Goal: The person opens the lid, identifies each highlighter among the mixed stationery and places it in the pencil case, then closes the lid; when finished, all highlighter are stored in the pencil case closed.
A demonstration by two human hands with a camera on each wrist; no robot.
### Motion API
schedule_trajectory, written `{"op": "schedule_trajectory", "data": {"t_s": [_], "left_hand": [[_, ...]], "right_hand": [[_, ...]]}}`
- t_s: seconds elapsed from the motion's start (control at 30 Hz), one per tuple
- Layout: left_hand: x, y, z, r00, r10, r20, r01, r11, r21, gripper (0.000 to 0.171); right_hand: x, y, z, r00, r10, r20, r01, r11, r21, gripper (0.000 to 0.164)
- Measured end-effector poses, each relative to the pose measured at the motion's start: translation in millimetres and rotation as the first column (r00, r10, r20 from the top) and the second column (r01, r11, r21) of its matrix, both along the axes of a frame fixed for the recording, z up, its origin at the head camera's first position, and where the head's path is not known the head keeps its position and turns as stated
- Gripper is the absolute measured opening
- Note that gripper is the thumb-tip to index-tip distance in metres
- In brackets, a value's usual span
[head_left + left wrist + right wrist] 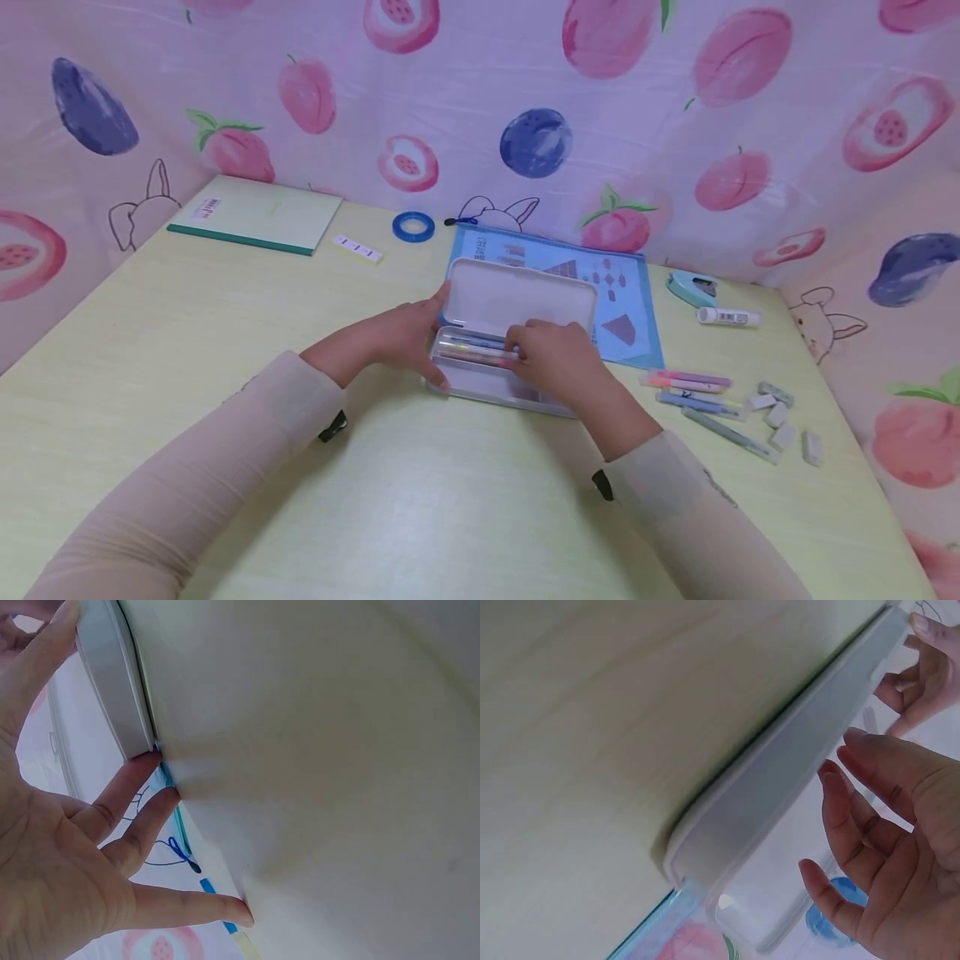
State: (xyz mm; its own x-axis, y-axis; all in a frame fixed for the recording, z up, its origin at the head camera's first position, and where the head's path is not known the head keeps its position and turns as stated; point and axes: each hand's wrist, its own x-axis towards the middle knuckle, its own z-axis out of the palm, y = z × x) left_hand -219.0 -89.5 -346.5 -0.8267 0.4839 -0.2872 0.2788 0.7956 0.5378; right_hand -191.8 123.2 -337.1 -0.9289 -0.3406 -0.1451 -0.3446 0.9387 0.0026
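Note:
A white pencil case [517, 292] lies open on the table, its lid tipped back and several pens [472, 354] in its back compartment. My left hand [408, 337] spans the left end, thumb at the front rim and the other fingers straight and spread; in the left wrist view a fingertip [150, 761] touches the case's corner. Over the tray, my right hand [558, 354] bends its fingers down at the pens' right ends. Its thumb and index fingertips meet the rim in the right wrist view; I cannot tell whether they hold a pen.
A blue zip pouch [626, 321] lies under the lid. To the right are several markers [697, 396], erasers [783, 437], a glue stick [729, 317] and a mint stapler [692, 289]. Behind on the left are a notebook [258, 212], a labelled strip [358, 248] and blue tape [413, 227].

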Motion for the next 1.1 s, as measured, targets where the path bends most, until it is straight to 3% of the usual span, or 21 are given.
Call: {"op": "schedule_trajectory", "data": {"t_s": [0.53,0.87,1.1], "left_hand": [[-2.0,-0.6,-1.7,1.0,0.001,0.01,-0.001,1.0,0.008,0.134],[-2.5,0.7,-3.4,1.0,-0.001,-0.003,0.001,1.0,-0.011,0.135],[-2.0,0.9,-2.8,1.0,0.008,0.003,-0.008,1.0,-0.024,0.135]], "right_hand": [[30.8,75.1,19.8,0.997,-0.049,-0.064,0.044,0.997,-0.07,0.03],[50.6,143.8,22.8,0.989,-0.146,-0.017,0.145,0.989,-0.037,0.031],[65.2,189.4,16.6,0.971,-0.231,0.057,0.233,0.972,-0.026,0.029]]}}
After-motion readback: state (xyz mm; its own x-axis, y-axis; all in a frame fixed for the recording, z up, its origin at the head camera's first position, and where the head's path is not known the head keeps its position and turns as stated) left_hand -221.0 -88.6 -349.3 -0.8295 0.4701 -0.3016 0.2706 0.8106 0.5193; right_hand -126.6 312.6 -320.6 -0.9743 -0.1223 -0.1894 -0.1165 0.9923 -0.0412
